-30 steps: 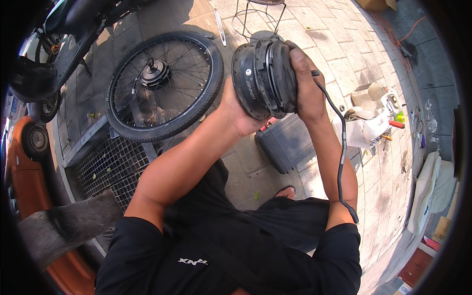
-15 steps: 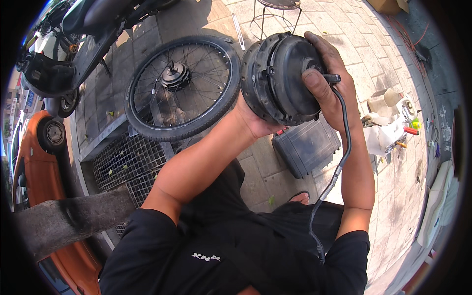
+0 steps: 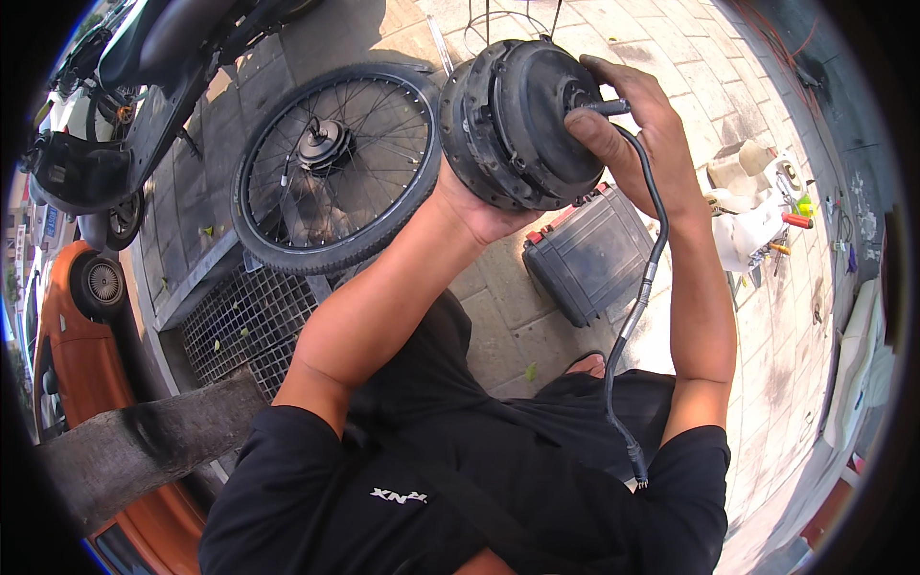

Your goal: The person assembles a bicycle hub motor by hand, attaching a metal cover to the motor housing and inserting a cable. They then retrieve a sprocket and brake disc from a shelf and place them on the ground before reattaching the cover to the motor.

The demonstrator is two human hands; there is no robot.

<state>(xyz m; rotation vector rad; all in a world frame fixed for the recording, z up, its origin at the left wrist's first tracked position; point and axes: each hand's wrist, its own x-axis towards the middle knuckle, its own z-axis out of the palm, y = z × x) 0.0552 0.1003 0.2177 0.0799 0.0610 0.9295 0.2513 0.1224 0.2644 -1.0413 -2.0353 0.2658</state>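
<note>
**Black hub motor held in the air between two hands**

A black hub motor (image 3: 537,120), drum-shaped, hangs in front of the person, tilted so that one round face looks up and to the right. The left hand (image 3: 479,213) has its grip under the motor's lower left side; the palm and wrist show, but most of its fingers are hidden behind the drum. The right hand (image 3: 664,125) is spread in a wide grip on the right side, thumb on the round face near the centre, fingers reaching toward the upper rim, with the short axle stub (image 3: 613,107) between them. From there a black cable (image 3: 661,228) loops down past the right forearm, and its loose end lies in front of the dark clothing.

Below the motor, partly covered by it, a dark case (image 3: 594,259) with red latches sits on the paving (image 3: 767,383). A spoked wheel (image 3: 324,147) with a tyre lies flat to the left, beside a metal grate (image 3: 244,316). To the right are a white container (image 3: 738,240) and a red-handled tool (image 3: 797,220). An orange car (image 3: 81,374) stands at far left.
</note>
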